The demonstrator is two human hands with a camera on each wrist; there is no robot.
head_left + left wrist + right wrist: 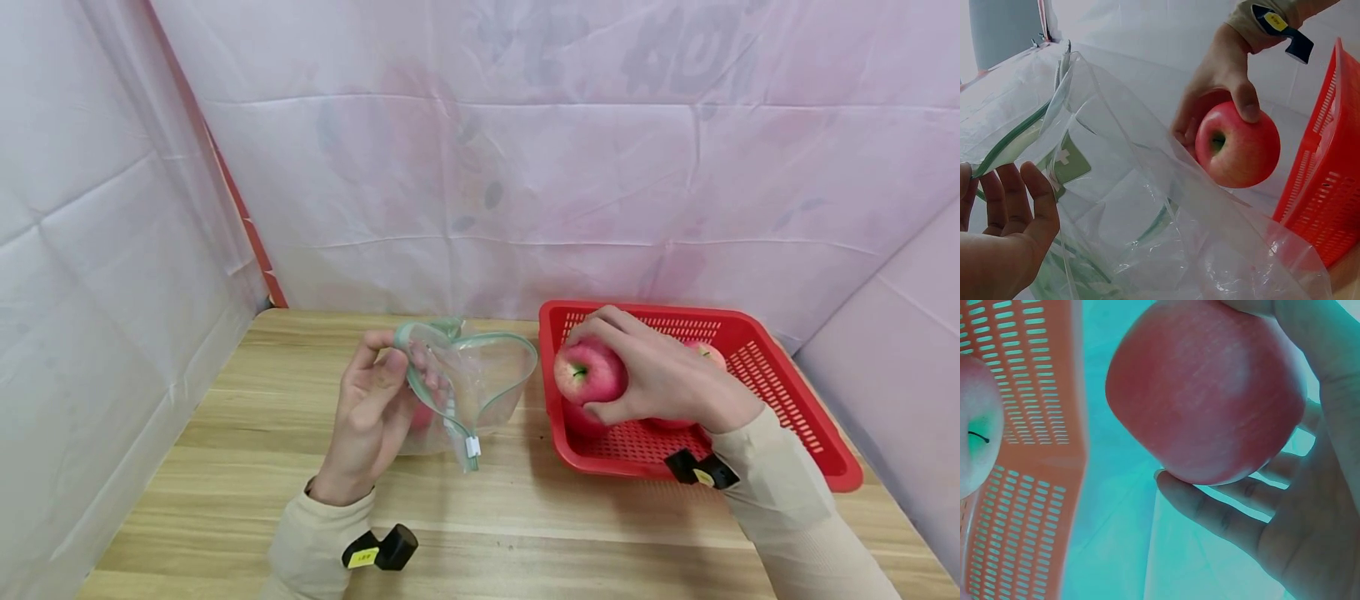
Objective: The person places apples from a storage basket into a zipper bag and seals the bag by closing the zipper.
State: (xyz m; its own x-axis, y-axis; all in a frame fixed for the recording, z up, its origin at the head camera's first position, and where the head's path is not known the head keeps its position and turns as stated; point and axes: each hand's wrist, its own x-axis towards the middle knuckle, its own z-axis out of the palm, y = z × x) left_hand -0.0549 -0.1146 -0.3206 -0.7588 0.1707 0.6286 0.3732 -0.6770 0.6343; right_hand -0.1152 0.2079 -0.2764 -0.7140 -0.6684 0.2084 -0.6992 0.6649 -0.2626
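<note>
My left hand (371, 412) pinches the green-edged rim of a clear slider zip bag (502, 383) between thumb and fingers. The bag's mouth gapes, and its white slider (472, 447) sits at the near end of the zip. Low in the bag a red apple (422, 417) shows through behind the left hand. My right hand (663, 375) grips another red apple (590, 375), thumb on one side and fingers round the other. In the head view this apple overlaps the left end of the red basket (817, 425); in the left wrist view it appears beyond the bag.
More apples lie in the basket, one (585, 421) below the held apple and one (707, 354) behind the right hand. The basket stands on the right of the wooden table (247, 475). Pale sheets (562, 183) hang as walls behind and at both sides.
</note>
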